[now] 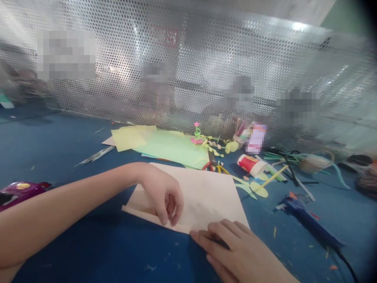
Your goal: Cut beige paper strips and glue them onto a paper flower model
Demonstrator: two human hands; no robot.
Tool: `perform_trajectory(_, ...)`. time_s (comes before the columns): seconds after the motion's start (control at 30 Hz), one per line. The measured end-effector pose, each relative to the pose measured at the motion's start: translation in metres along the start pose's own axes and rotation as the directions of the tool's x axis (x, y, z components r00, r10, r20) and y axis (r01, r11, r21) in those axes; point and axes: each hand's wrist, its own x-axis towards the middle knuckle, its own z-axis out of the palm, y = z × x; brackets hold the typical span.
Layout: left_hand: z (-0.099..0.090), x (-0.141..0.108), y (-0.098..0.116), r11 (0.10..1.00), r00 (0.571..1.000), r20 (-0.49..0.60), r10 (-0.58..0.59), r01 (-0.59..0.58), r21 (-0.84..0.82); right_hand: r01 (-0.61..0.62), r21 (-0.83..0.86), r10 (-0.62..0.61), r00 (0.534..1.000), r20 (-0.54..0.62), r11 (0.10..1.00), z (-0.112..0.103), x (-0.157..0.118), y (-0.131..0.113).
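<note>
A pale cream sheet of paper [212, 188] lies in front of me, its near edge turned up in a narrow fold [141, 213]. My left hand [165, 194] comes across from the left with its fingers curled, thumb and fingertips closed at that folded edge. To the right, my right hand [229, 243] rests on the near right part of the sheet. Its fingers are apart and lie over the paper, with the thumb along the near edge. The area under its palm is hidden.
Behind the sheet lie green paper [173, 147], yellow paper [128, 137] and pliers [219, 167]. A red and white cup [251, 165] lies tipped over. A blue glue gun [312, 224] is at right, a shiny purple object [23, 192] at left. A perforated metal screen [200, 51] borders the table.
</note>
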Motion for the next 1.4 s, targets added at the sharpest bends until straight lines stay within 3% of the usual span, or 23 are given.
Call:
perform_trajectory(0.2, 0.003, -0.003, 0.001, 0.998, 0.998, -0.040, -0.054, 0.054, 0.010, 0.002, 0.056, -0.003, 1.000, 0.015, 0.998, 0.004, 0.010, -0.008)
perform_trajectory(0.43, 0.005, -0.007, 0.002, 0.998, 0.993, -0.116, -0.029, 0.034, 0.045, 0.063, 0.065, -0.067, 0.995, 0.068, 0.996, 0.005, 0.021, -0.009)
perform_trajectory(0.6, 0.005, -0.010, 0.008, 0.997, 0.995, -0.094, -0.025, 0.032, 0.075, 0.008, 0.101, -0.015, 0.998, 0.069, 0.995, -0.001, 0.021, -0.009)
perform_trajectory(0.77, 0.012, -0.007, 0.021, 0.991, 0.987, -0.137, -0.089, 0.101, 0.087, 0.005, 0.149, -0.014, 0.998, 0.059, 0.989, -0.005, 0.018, -0.008)
perform_trajectory(1.0, 0.025, 0.000, 0.033, 0.956, 0.972, -0.233, -0.021, 0.087, 0.279, -0.008, 0.165, -0.011, 0.994, 0.113, 0.986, -0.008, 0.007, -0.010)
perform_trajectory(1.17, 0.026, -0.001, 0.037, 0.973, 0.976, -0.215, -0.021, 0.070, 0.221, -0.073, 0.289, 0.039, 0.992, 0.119, 0.954, -0.013, 0.006, -0.010)
perform_trajectory(1.4, 0.027, -0.005, 0.047, 0.971, 0.974, -0.225, -0.002, 0.056, 0.233, -0.116, 0.358, 0.106, 0.993, 0.047, 0.926, -0.002, 0.008, -0.013)
